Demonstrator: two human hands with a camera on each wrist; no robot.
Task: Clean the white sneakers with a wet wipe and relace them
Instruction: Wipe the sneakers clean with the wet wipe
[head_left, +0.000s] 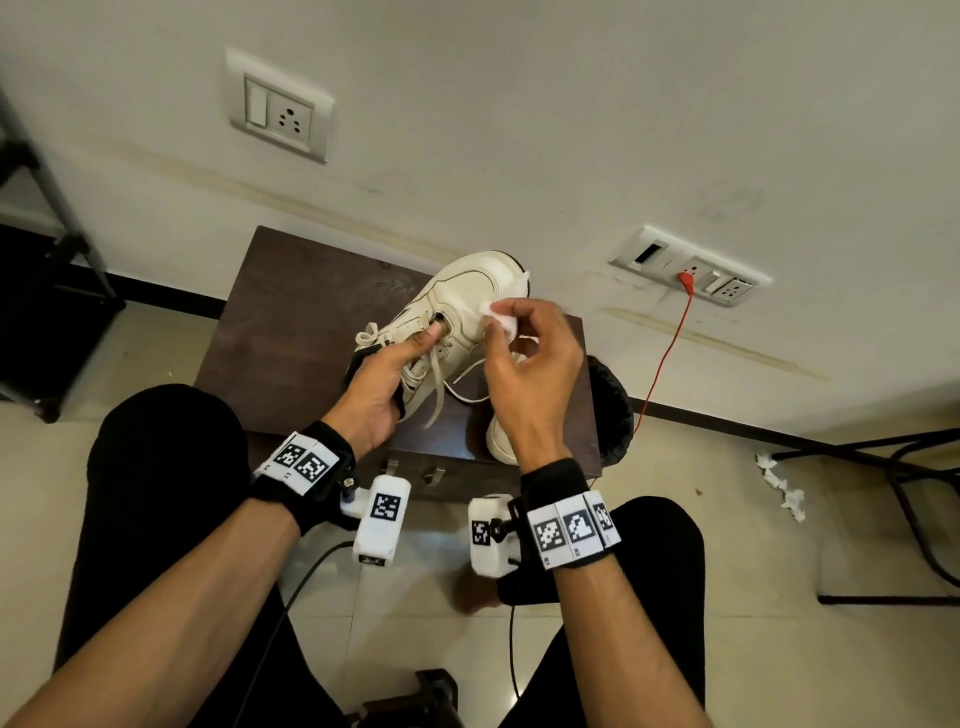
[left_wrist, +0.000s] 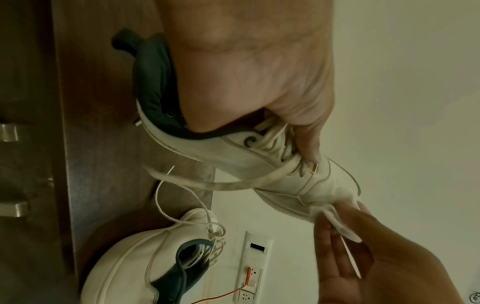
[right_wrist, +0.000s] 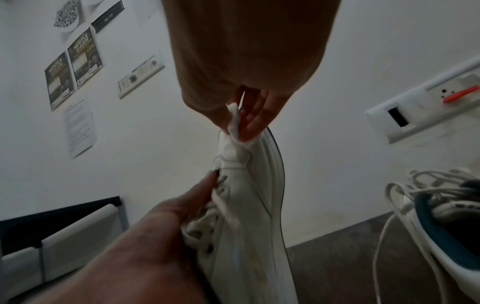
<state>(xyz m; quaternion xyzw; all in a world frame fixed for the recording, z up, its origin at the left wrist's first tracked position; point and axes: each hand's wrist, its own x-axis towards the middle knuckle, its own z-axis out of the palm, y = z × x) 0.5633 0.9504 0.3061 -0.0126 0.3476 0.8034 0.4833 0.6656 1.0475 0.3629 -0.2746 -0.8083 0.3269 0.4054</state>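
A white sneaker (head_left: 462, 296) with a dark lining is lifted over the dark wooden table (head_left: 291, 322), toe pointing toward the wall. My left hand (head_left: 387, 384) grips it at the collar, with the thumb tucked into the lace opening (left_wrist: 309, 144). Loose laces (head_left: 436, 384) hang from it. My right hand (head_left: 524, 364) pinches a white wet wipe (head_left: 501, 314) against the sneaker's side near the toe (right_wrist: 236, 144). The second white sneaker (left_wrist: 145, 257) stands on the table to the right, mostly hidden behind my right hand in the head view.
A black bin (head_left: 613, 410) stands right of the table. A red cable (head_left: 665, 358) runs down from a wall socket (head_left: 696, 275). Crumpled white wipes (head_left: 784, 488) lie on the floor by a black chair frame (head_left: 893, 499). My knees flank the table.
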